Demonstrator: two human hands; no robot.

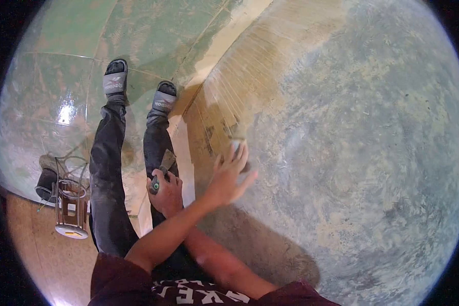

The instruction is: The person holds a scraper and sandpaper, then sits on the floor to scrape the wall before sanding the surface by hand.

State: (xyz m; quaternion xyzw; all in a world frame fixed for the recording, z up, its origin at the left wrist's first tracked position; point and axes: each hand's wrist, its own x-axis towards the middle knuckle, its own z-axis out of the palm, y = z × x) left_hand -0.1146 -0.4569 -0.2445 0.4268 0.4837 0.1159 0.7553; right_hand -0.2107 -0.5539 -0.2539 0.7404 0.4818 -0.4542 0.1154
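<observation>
My arms cross, with the left forearm lying over the right. My left hand (232, 176) is at the border of the brown streaked strip and the mottled grey surface (341, 153), its fingers bent around something pale and partly hidden that I cannot make out. My right hand (167, 194) is closed around the dark handle of a scraper (168, 160), over my lower leg. The scraper's flat blade points up and right, away from the fist. A green spot shows on the handle's end.
My legs in dark trousers (107, 178) end in grey slides (115, 81) on the green tiled floor (66, 30). A metal-framed stool (71, 231) and a dark cylindrical object (46, 183) lie at the left. A pale ledge (229, 35) borders the brown strip.
</observation>
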